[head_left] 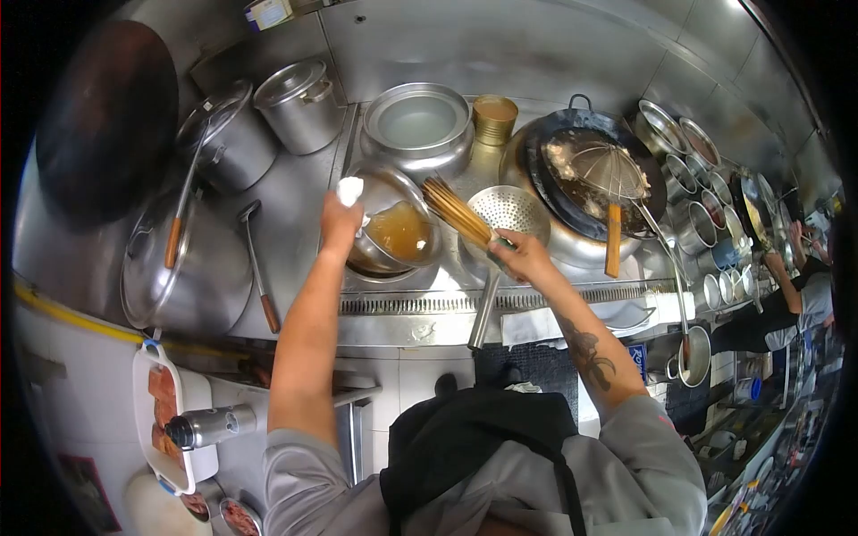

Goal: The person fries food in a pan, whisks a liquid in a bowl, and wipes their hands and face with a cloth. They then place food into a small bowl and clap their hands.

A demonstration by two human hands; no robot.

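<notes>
My left hand (pixel 341 221) is closed around a white cloth (pixel 350 188) at the left edge of a metal wok (pixel 380 186). The wok tilts towards its front right, and cloudy brown liquid (pixel 399 230) pools in its lower side. In my right hand (pixel 525 257) is a bamboo wok brush (pixel 458 213), gripped by its end. Its bristles point up and left, near the wok's right rim and apart from the liquid. Beneath the brush sits a perforated metal strainer (pixel 511 207), its handle reaching towards the counter's front edge.
A large dark wok (pixel 542 183) of oil stands right, with a wire skimmer (pixel 608 170) over it. Behind are a water pot (pixel 418 116) and a golden tin (pixel 494 121). Lidded pots (pixel 299 107) and a ladle (pixel 259 268) stand left. Another person (pixel 786 299) works far right.
</notes>
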